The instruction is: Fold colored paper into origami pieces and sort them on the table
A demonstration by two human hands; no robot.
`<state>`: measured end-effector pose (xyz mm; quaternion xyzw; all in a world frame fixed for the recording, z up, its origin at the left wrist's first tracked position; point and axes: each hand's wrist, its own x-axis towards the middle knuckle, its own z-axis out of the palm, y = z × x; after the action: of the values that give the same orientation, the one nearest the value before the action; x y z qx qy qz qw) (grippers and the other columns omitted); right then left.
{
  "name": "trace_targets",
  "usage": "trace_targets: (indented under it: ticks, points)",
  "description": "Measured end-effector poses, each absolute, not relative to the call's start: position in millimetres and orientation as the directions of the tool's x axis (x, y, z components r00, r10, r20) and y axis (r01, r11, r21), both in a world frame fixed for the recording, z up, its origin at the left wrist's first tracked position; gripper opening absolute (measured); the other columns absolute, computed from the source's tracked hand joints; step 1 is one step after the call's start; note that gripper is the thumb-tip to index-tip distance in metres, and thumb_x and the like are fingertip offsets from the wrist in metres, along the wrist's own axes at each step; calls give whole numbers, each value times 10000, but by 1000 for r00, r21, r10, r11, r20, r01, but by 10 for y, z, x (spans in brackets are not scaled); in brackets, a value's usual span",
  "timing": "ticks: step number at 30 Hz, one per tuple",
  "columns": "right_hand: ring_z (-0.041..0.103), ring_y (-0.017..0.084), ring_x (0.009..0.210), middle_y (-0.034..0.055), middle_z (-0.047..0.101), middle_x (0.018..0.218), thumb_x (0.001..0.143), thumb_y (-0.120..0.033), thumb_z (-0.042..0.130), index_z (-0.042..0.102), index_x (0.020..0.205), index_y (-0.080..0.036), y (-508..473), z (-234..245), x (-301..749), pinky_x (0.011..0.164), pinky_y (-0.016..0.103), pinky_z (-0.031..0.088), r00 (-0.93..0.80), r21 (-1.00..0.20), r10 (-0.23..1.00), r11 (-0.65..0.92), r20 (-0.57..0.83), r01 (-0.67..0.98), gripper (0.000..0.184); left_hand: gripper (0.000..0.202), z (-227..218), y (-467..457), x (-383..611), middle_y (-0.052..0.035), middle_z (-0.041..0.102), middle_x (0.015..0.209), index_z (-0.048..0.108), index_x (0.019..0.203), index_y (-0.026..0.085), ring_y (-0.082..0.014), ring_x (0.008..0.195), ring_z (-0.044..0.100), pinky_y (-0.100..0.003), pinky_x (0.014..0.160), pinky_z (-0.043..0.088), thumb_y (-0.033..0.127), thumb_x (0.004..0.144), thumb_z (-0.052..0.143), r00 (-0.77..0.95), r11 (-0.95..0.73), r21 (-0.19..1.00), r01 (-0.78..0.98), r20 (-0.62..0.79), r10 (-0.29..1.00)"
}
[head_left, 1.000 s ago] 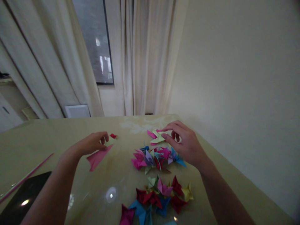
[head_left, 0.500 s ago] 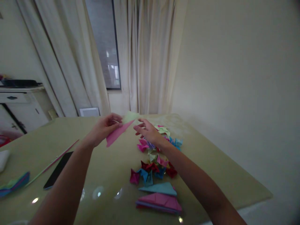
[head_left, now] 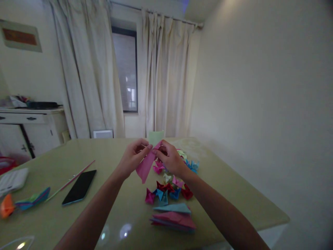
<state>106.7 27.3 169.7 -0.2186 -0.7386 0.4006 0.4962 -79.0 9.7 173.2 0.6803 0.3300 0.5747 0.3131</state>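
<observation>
A folded sheet of pink paper [head_left: 145, 168] is held up over the table, slanting down to the left. My left hand [head_left: 135, 155] pinches its upper left edge. On the other side, my right hand [head_left: 170, 158] grips the upper tip between thumb and fingers. A pale green paper square [head_left: 156, 136] shows just behind both hands; whether it is held or lying on the table I cannot tell. Below and right of the hands lie folded paper pieces in several colours, among them a magenta one [head_left: 150, 197] and a red one [head_left: 187, 192].
Near me is a stack of folded pink paper [head_left: 173, 221] with a light blue folded sheet [head_left: 174, 208] behind it. To the left lie a black phone [head_left: 79, 187], a thin pink-green stick [head_left: 71, 180], a blue folded paper [head_left: 32, 199], an orange object [head_left: 7, 206] and a white device [head_left: 13, 180].
My right hand has come in and closed on the tip of the pink paper, which now hangs more steeply. The camera view has tilted up and turned a little left.
</observation>
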Motion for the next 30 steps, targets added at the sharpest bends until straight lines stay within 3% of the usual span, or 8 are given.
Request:
trace_targets:
  ticks: [9,16,21,23,26,30]
  points:
    - [596,122,620,-23,668,741,786,-274,717,634,952,-196,247,1615,1221,579,219,473,-442,-885,768,419,464,-201,201,364,1629,60,-616,1,668,800,642,839,189,-141,724,630,-258,673,511,524,852,783,170,-557,829,46,543,822]
    - [506,100,528,-51,581,657,730,-199,640,613,815,-201,176,1641,1276,495,209,389,-413,-863,765,490,494,-122,90,385,1588,-74,-547,18,620,744,629,781,192,-124,685,585,-249,647,500,533,830,800,80,-557,830,16,555,828]
    - [522,105,528,-61,561,629,756,-232,696,599,804,-205,195,1692,1324,498,212,412,-384,-869,786,483,485,-107,111,394,1498,19,-800,43,631,821,533,846,215,-114,745,635,-258,733,555,512,834,791,-120,-517,841,-159,503,856]
    - [493,98,496,-66,559,600,772,-275,731,607,817,-204,203,1704,1317,470,206,379,-374,-883,802,452,466,-130,151,413,1473,25,-912,42,644,920,497,929,232,-119,793,672,-266,751,572,475,817,812,-106,-493,856,-156,482,870]
    - [464,95,454,-71,563,553,794,-330,762,626,838,-200,202,1690,1250,436,201,338,-394,-914,825,380,406,-144,194,467,1412,-33,-974,52,609,1006,425,1016,269,-101,767,678,-209,649,534,433,816,813,-62,-486,869,-99,482,874]
    - [549,101,492,-19,683,648,804,-384,778,644,837,-188,189,1637,1098,488,213,420,-447,-932,818,310,362,-186,240,377,1255,-103,-902,43,605,1011,422,1014,274,-73,658,617,-175,554,455,445,889,734,38,-481,874,-67,484,874]
